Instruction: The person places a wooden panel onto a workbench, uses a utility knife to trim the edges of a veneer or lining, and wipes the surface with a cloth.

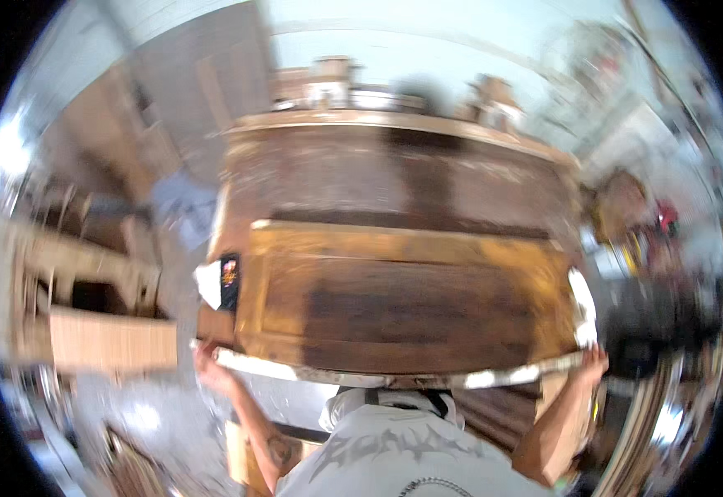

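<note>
A framed wooden panel [407, 319], yellow-brown with a darker recessed middle, lies flat on a worn brown workbench [320, 170]. Along the near side runs a white-patched edge [494, 378], which seems to belong to the bench. At its left end my left hand [215, 370] is closed around the corner. My right hand [595, 364] is closed on the same edge at its right end. Both hands are blurred, and their undersides and some fingers are hidden. A dark phone-like object [229, 282] lies left of the panel, beside a white scrap [209, 284].
Wooden blocks and small items [328, 83] stand along the bench's far side. A wooden frame structure [34, 273] and a light board [113, 341] are at left. Stacked wood strips [639, 422] lean at lower right, below a dark bulky object [651, 323].
</note>
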`<state>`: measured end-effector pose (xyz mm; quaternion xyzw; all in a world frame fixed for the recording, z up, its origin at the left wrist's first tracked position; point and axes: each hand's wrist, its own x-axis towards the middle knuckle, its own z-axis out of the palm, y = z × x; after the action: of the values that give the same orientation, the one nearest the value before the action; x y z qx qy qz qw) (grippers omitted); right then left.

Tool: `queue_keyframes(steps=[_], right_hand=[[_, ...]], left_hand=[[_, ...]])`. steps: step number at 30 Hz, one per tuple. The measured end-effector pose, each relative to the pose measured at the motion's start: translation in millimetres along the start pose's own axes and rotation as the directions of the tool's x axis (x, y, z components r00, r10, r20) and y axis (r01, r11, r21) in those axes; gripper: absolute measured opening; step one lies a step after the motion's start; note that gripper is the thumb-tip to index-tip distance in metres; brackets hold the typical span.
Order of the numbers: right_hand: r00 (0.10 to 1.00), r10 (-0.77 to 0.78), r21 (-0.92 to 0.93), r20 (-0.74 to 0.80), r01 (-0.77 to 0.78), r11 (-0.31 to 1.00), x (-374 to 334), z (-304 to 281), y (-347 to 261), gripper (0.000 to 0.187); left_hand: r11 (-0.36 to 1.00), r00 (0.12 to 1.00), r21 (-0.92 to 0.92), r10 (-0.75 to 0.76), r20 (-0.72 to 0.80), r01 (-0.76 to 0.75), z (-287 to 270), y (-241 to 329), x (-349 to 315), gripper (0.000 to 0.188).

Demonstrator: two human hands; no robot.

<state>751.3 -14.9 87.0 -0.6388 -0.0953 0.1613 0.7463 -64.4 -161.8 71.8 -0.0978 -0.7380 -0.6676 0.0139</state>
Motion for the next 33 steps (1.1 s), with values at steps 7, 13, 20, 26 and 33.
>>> queue_keyframes(steps=[7, 13, 20, 26, 33], right_hand=[[0.855, 0.042, -0.565, 0.518, 0.305, 0.767, -20, 6, 37, 0.047], [0.915, 0.095, -0.848, 0.392, 0.32, 0.422, -55, 16, -2, 0.062], [0.921, 0.036, -0.86, 0.387, 0.347, 0.375, -69, 23, -12, 0.062], [0.933, 0.19, -0.852, 0.306, 0.18, 0.491, -74, 20, -25, 0.073], [0.881, 0.295, -0.855, 0.371, 0.199, 0.479, -85, 30, -51, 0.08]], left_hand=[[0.8, 0.83, 0.574, -0.193, 0.523, -0.176, 7, 9, 3, 0.063], [0.706, 0.734, 0.606, -0.18, 0.655, -0.367, 34, 6, 4, 0.063], [0.641, 0.756, 0.714, -0.309, 0.577, -0.283, 41, 44, -13, 0.065], [0.469, 0.787, 0.809, -0.319, 0.529, -0.354, 54, 48, -16, 0.08], [0.477, 0.544, 0.429, 0.129, 0.829, -0.767, 46, 22, 20, 0.044]])
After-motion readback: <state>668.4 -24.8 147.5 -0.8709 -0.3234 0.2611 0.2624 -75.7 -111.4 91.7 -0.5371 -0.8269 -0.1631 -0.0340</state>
